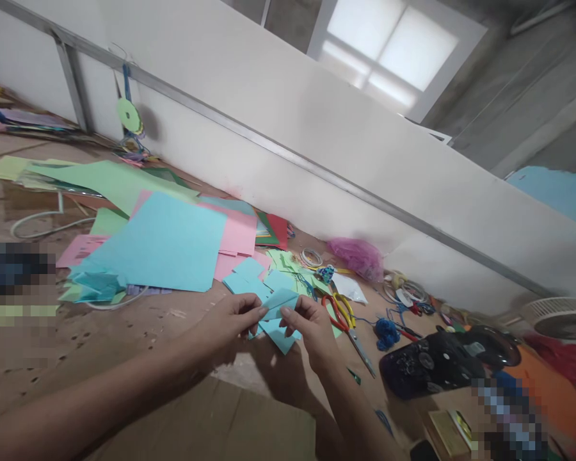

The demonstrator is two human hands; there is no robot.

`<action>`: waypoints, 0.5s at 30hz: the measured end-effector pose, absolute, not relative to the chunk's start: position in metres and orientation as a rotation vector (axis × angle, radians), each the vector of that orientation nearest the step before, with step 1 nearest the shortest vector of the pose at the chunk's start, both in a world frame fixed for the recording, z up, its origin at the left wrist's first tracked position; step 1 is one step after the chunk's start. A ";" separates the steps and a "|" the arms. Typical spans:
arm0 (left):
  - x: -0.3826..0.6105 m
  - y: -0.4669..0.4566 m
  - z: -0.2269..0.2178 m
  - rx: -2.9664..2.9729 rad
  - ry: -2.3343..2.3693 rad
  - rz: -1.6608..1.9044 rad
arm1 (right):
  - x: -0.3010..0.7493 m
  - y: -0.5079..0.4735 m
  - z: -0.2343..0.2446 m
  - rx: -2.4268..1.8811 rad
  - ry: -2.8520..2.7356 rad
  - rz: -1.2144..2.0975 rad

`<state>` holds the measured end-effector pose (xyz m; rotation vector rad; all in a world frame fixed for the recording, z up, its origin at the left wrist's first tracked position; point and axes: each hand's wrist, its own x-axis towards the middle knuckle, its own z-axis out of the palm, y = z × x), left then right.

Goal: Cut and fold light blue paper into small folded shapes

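Between my two hands is a small piece of light blue paper (279, 303) with a fold across it. My left hand (246, 315) pinches its left edge between thumb and fingers. The right edge is gripped by my right hand (308, 325), its thumb lying on top of the paper. More light blue paper squares (246, 276) lie just behind and beneath my hands. Scissors with red handles (336, 314) and a yellow-handled pair (346, 308) rest right of my right hand, their blades partly overlapping.
A large light blue sheet (166, 240) covers pink and green papers on the left. At right are blue yarn (388, 334), a dark patterned case (429, 365) and a white fan (561, 318). A pink plastic bag (358, 256) sits by the white wall. Cardboard (211, 422) lies in front.
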<state>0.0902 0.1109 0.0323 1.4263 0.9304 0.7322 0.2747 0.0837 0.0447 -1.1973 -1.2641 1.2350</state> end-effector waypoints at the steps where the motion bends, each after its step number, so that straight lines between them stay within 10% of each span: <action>1: 0.090 0.111 0.031 1.418 0.926 0.738 | 0.274 0.083 0.045 -1.214 -1.265 1.228; 15: 0.092 0.110 0.031 1.537 0.969 0.750 | 0.271 0.083 0.041 -1.202 -1.227 1.249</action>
